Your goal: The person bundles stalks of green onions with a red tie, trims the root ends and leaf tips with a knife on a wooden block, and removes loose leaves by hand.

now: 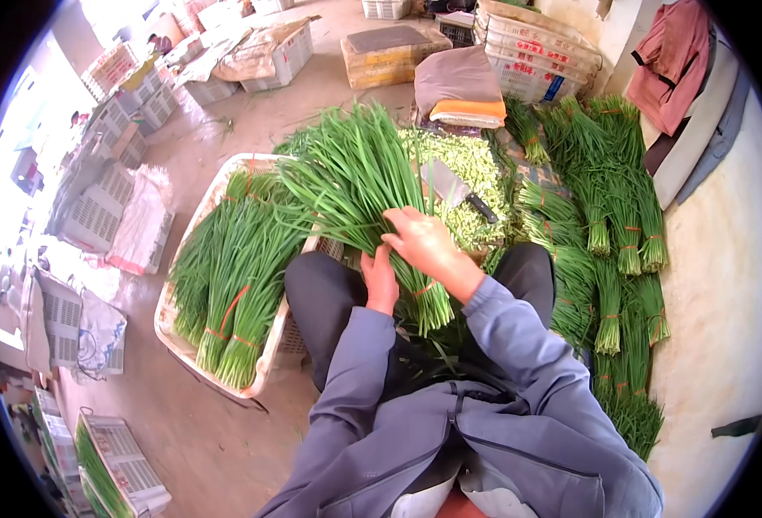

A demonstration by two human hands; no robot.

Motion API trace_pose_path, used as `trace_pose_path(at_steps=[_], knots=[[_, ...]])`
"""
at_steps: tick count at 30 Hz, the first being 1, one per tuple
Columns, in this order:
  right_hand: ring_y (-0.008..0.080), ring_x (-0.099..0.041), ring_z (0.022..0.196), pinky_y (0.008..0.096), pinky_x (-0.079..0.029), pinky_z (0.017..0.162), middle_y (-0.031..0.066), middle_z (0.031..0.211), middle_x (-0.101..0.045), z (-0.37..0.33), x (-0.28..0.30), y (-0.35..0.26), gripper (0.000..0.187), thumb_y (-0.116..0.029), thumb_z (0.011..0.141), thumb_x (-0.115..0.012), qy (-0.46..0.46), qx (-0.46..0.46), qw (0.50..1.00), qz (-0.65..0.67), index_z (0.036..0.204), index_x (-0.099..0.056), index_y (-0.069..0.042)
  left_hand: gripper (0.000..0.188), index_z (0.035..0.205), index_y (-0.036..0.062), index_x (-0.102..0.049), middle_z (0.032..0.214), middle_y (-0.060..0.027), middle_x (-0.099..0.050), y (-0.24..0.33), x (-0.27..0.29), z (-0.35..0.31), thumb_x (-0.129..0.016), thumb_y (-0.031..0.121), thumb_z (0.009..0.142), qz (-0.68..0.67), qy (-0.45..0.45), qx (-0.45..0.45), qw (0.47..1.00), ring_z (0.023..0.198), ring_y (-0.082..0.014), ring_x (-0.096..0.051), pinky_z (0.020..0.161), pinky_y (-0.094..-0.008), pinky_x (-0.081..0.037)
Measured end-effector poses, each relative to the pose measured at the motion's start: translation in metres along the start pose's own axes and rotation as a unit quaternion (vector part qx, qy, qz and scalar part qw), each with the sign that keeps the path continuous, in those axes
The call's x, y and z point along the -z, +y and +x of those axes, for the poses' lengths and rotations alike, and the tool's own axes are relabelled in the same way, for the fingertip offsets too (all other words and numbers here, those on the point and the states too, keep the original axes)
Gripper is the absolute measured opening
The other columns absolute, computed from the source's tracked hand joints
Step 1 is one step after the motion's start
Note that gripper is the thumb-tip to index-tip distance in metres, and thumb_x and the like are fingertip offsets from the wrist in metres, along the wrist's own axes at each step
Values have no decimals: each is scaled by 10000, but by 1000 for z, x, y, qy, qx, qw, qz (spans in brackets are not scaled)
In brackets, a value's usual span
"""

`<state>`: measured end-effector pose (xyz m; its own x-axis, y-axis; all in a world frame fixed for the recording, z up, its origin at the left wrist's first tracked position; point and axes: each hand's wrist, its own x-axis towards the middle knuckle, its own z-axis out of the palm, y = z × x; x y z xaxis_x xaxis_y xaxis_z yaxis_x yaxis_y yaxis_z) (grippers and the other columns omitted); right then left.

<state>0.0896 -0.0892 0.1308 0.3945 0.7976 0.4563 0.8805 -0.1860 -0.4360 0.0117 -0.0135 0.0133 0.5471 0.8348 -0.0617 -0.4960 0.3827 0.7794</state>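
A large bunch of garlic chives (355,173) slants across my lap, its leaves pointing away and its pale cut ends toward me. An orange band circles it near those ends. My left hand (380,278) is closed around the bunch's left side, partly hidden beneath it. Over the top lies my right hand (430,244), fingers curled onto the leaves. Beyond it, a cleaver (447,183) with a black handle rests on a heap of chopped pale stalk ends (472,155). To my left, a white plastic crate (163,312) holds several banded chive bunches.
Rows of banded chives (601,173) line the wall on my right. A folded brown cloth (459,73) and a yellow taped box (391,56) stand ahead. Jackets (673,65) hang on the right wall. Stacked crates (96,203) stand along the left.
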Motion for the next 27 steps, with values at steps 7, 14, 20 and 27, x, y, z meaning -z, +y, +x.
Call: trace_pose_path(at_steps=[7,14,20,27], knots=[[163,-675,828,309,-536,752,84,888,-706,-23,34,-21,110,-111,900,-703,-290,-26,894,340,965,-694,-24,291,1197,-12,-591,1084,-73,-650,-3,32,5,-606,86,923,-16,-4,39,999,936,-157,-628,812,-304,-521],[121,-662,855,286,-535,780,51,917,-717,-49,71,-32,251,-129,919,-724,-636,-52,629,445,1128,-691,6,334,1203,-11,-594,1121,-53,-652,-10,29,17,-606,83,883,-97,-34,58,993,983,-174,-627,880,-332,-501],[109,-674,724,271,-558,669,73,857,-719,4,24,0,201,-76,929,-650,-138,-169,912,348,1093,-662,40,324,1222,13,-574,1089,-52,-650,-14,18,13,-626,59,905,-51,-24,52,997,932,-191,-647,803,-356,-551],[348,-676,836,430,-535,736,172,914,-689,37,-4,19,254,-207,851,-743,15,-54,996,72,964,-663,6,355,1244,4,-575,1192,-60,-637,-3,7,-2,-629,43,895,10,-8,44,999,1042,-184,-603,921,-334,-484]])
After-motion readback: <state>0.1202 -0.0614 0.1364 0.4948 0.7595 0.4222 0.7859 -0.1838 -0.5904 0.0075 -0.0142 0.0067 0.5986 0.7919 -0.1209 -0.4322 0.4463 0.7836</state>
